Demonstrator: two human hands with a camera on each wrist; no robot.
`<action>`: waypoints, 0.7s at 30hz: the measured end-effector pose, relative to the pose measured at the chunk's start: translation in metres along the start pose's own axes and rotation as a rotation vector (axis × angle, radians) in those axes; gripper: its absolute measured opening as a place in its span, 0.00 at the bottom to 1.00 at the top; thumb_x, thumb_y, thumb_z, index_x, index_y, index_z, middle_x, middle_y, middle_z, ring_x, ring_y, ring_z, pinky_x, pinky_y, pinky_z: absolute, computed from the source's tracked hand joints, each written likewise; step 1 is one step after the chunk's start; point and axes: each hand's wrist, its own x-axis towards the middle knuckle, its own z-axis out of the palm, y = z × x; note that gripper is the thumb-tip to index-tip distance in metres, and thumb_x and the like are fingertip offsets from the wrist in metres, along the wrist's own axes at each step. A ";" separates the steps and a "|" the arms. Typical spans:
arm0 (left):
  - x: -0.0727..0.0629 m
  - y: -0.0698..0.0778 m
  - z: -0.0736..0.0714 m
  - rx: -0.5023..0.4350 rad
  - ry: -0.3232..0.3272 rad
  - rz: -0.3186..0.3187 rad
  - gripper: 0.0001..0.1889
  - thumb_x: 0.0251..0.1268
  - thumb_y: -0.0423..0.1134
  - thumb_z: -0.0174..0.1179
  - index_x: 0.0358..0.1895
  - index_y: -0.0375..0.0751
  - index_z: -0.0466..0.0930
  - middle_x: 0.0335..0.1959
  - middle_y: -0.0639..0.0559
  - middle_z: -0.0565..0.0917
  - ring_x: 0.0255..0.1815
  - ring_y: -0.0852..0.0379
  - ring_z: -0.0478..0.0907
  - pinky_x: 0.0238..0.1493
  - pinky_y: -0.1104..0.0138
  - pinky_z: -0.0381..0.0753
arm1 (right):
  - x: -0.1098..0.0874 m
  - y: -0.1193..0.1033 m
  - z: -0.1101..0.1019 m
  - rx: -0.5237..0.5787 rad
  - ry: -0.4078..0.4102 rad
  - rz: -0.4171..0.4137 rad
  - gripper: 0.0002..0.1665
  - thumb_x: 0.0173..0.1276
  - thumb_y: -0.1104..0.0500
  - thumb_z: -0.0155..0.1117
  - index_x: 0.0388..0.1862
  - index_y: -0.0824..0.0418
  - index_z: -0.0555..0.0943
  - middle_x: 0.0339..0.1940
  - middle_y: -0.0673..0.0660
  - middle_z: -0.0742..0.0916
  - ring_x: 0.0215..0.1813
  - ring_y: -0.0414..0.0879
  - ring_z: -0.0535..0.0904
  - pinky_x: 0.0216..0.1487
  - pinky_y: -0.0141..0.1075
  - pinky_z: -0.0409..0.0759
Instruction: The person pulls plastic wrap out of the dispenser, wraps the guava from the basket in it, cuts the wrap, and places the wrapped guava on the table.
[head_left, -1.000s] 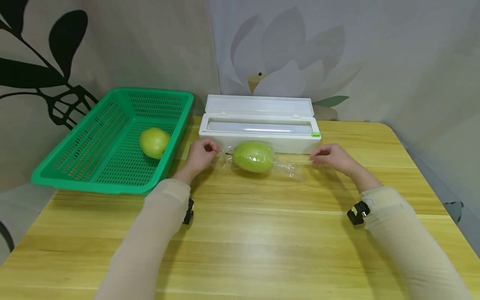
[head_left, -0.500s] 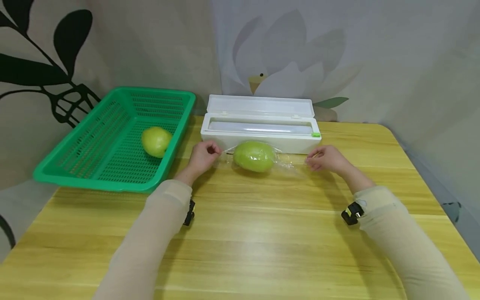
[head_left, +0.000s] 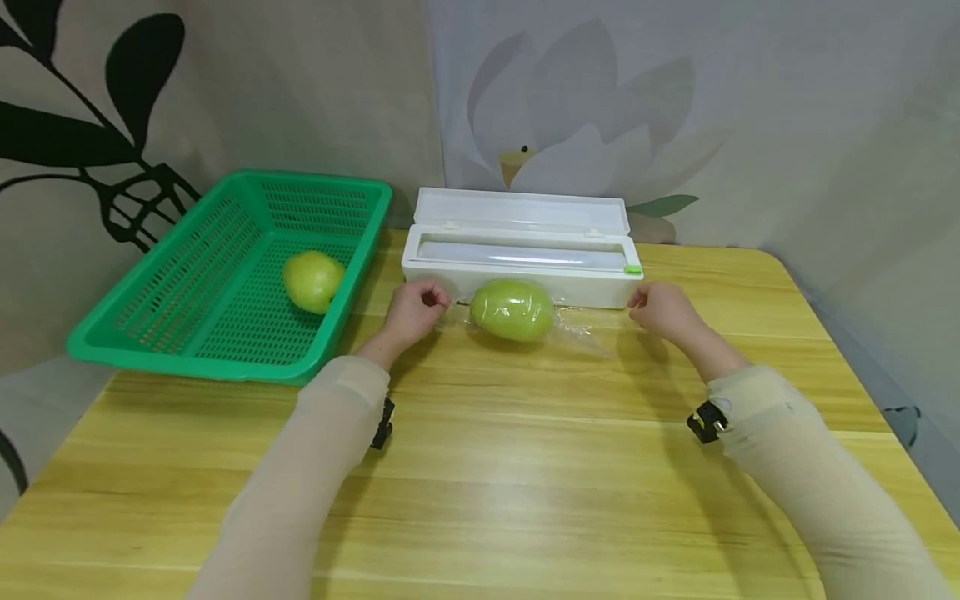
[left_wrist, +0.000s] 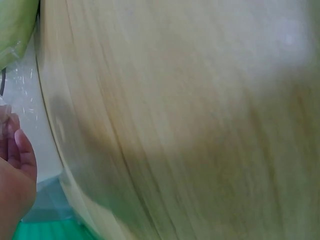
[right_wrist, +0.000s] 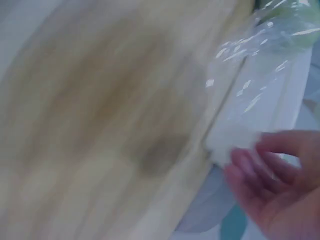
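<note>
A green pear (head_left: 513, 310) wrapped in clear plastic film (head_left: 576, 330) lies on its side, its stem to the left. My left hand (head_left: 417, 310) pinches the film's left end beside the stem; the left wrist view shows the film at those fingertips. On the other side, my right hand (head_left: 660, 310) has bent fingers near the film's loose right end. In the right wrist view, crinkled film (right_wrist: 250, 65) spreads toward that hand; I cannot tell whether the fingers grip it. Right behind the pear stands a white film dispenser (head_left: 517, 285), lid raised, roll inside.
A green plastic basket (head_left: 202, 367) stands on the left, holding a yellow-green pear (head_left: 313, 282). All of this is on a wooden table (head_left: 480, 483), with a patterned wall covering (head_left: 787, 125) behind its back edge.
My right hand came in slightly toward the pear, then drew back right and a little away from me. My left hand and the pear have shifted slightly right in view.
</note>
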 end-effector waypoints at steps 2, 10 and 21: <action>-0.001 0.000 -0.002 -0.004 0.006 0.004 0.03 0.59 0.25 0.56 0.28 0.31 0.77 0.35 0.37 0.82 0.39 0.48 0.77 0.43 0.64 0.77 | 0.003 -0.015 0.001 0.033 0.068 -0.050 0.14 0.68 0.60 0.53 0.43 0.71 0.78 0.39 0.67 0.82 0.40 0.56 0.77 0.42 0.46 0.76; -0.004 0.004 -0.011 -0.064 0.001 -0.057 0.03 0.58 0.31 0.56 0.29 0.35 0.78 0.34 0.42 0.81 0.38 0.52 0.75 0.43 0.67 0.75 | 0.011 -0.074 0.028 0.020 0.003 -0.305 0.37 0.69 0.45 0.54 0.66 0.69 0.65 0.67 0.68 0.70 0.68 0.62 0.64 0.69 0.52 0.63; -0.001 0.036 -0.010 0.031 0.032 0.033 0.15 0.62 0.48 0.59 0.38 0.38 0.81 0.42 0.46 0.82 0.48 0.51 0.75 0.54 0.61 0.73 | -0.002 -0.092 0.047 -0.024 0.040 -0.354 0.37 0.65 0.46 0.60 0.64 0.71 0.68 0.64 0.67 0.73 0.68 0.60 0.65 0.70 0.50 0.62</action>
